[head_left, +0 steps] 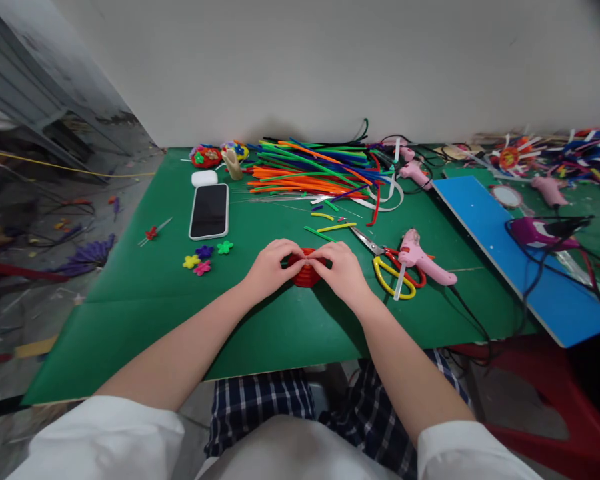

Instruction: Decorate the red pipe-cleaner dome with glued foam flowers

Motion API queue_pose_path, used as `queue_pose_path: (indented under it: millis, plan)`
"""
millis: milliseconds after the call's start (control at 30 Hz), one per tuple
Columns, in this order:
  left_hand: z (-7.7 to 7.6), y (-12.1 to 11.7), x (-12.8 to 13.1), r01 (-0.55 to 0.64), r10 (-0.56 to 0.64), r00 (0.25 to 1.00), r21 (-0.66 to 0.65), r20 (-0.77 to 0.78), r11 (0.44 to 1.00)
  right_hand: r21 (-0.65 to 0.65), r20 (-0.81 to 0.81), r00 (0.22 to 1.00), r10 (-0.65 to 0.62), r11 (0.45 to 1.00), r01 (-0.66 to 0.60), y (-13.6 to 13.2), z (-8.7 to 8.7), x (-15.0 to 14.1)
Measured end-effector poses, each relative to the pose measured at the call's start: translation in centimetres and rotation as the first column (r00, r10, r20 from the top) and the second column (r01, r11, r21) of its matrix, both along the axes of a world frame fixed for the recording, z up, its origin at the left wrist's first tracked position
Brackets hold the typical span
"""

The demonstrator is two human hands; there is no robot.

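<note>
The left hand point(270, 270) and right hand point(345, 272) pinch the red coil point(306, 277) — seemingly light, squashable; best held gently by its rim.

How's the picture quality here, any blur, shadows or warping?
In the head view, soft shadow lies below the right hand on the green tabletop; head view, floor clutter at far left looks smeared; head view, edges look stretched, top-right corner dark.

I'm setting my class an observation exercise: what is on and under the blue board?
A purple tool overlaps the edge of the blue board, and a black cord crosses it. Whatever lies directly beneath is covered and cannot be seen.
</note>
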State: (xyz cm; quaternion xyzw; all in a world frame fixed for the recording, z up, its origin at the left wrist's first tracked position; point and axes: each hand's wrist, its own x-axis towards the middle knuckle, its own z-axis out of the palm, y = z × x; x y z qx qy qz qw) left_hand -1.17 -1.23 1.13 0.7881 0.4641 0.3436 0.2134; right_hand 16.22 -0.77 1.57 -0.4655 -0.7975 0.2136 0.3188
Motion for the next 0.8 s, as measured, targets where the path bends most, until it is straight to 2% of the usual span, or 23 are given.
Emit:
queue_pose_path:
  millis: [100, 200, 267, 300, 367, 433, 500, 567, 667, 800]
  plan:
    - [-0.1, 0.0, 0.0, 0.030, -0.029, 0.999, -0.020, 0.041, 0.999, 0.042, 0.013, 1.000, -0.004, 0.999, 0.003, -0.3, 0.2, -0.2]
    - [0.0, 0.0, -0.1, 0.076, -0.072, 0.994, -0.041, 0.082, 0.996, 0.117, -0.031, 0.999, -0.027, 0.993, 0.030, -0.6, 1.7, 0.9]
    - [0.0, -0.1, -0.3, 0.123, -0.118, 0.991, -0.077, 0.068, 0.989, 0.188, -0.049, 0.993, -0.108, 0.975, 0.116, -0.7, 3.1, 3.3]
    - [0.0, -0.1, -0.4, 0.145, -0.142, 0.989, -0.103, 0.040, 0.984, 0.216, -0.037, 0.981, -0.192, 0.957, 0.195, -0.7, 3.6, 5.0]
    - [0.1, -0.1, -0.5, 0.171, -0.177, 0.984, -0.151, -0.033, 0.974, 0.233, 0.067, 0.931, -0.359, 0.913, 0.336, -0.9, 4.1, 9.2]
    - [0.1, -0.1, -0.5, 0.172, -0.187, 0.978, -0.153, -0.091, 0.973, 0.146, 0.254, 0.874, -0.414, 0.910, 0.388, -1.1, 3.7, 13.6]
    - [0.1, -0.1, -0.4, 0.170, -0.183, 0.976, -0.111, -0.117, 0.979, 0.001, 0.430, 0.846, -0.316, 0.937, 0.350, -1.3, 2.6, 17.1]
    - [0.2, -0.1, -0.2, 0.162, -0.170, 0.977, -0.067, -0.127, 0.984, -0.058, 0.486, 0.832, -0.267, 0.940, 0.335, -1.4, 1.4, 19.0]
    - [0.3, -0.4, -0.1, 0.145, -0.147, 0.983, -0.021, -0.115, 0.989, -0.025, 0.532, 0.789, -0.306, 0.926, 0.376, -1.1, 0.3, 19.4]
    - [0.4, -0.9, -0.2, 0.111, -0.108, 0.993, 0.054, -0.049, 0.992, -0.008, 0.555, 0.758, -0.343, 0.909, 0.418, -0.2, 0.2, 18.5]
